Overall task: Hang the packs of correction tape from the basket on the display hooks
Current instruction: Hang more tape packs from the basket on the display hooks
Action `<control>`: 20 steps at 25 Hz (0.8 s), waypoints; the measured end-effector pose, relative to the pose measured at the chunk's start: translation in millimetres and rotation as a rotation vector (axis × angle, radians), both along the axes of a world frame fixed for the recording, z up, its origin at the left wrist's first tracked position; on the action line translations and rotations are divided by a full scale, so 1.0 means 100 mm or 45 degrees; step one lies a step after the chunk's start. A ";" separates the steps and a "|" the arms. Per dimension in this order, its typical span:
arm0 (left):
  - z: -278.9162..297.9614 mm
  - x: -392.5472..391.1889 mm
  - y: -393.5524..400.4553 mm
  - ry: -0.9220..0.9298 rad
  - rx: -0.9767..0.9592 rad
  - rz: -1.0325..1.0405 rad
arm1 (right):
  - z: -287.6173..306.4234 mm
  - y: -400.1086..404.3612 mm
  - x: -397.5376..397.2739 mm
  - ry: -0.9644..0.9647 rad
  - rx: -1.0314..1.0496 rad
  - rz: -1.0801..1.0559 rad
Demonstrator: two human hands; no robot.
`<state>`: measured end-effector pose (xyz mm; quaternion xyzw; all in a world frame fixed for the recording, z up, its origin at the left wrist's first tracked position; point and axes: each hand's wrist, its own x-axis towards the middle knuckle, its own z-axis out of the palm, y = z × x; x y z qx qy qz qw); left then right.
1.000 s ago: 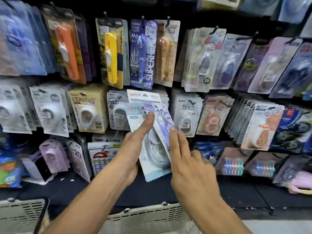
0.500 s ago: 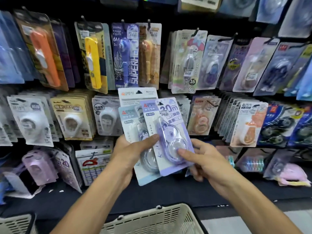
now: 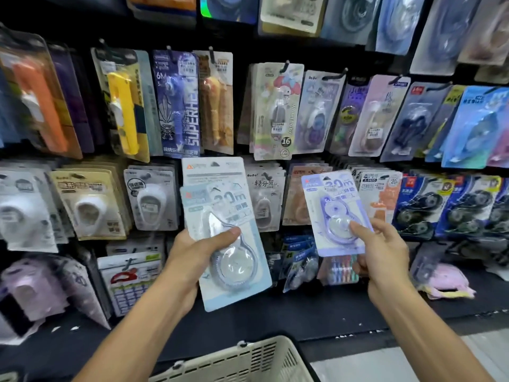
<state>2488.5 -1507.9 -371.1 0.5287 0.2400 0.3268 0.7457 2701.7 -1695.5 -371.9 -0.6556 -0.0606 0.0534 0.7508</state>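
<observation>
Now left hand (image 3: 192, 260) grips two stacked pale-blue packs (image 3: 220, 221), thumb across front blister, fingers curled behind. Right hand (image 3: 382, 255) pinches lilac pack (image 3: 334, 208) at lower edge, thumb on blister. I see clear gap between both held cards, hands well apart. Hooked display wall (image 3: 176, 106) crowded close behind. Cream basket (image 3: 248, 362) rim below, between forearms.

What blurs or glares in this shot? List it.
Head view: the left-edge packs smear with motion blur; wide-angle distortion bends the upper right packs; glare whitens the blister of the pale blue pack in the left hand; the purple pack in the right hand reads sharper.
</observation>
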 end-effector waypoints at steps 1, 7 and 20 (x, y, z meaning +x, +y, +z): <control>-0.02 0.01 -0.04 0.025 0.011 -0.022 | 0.01 0.03 -0.02 -0.035 0.016 -0.058; -0.06 0.02 -0.11 0.008 -0.024 0.003 | -0.01 0.19 -0.24 0.330 0.127 0.205; -0.04 -0.03 0.02 0.006 -0.060 0.179 | 0.00 0.24 -0.25 0.041 -0.020 0.354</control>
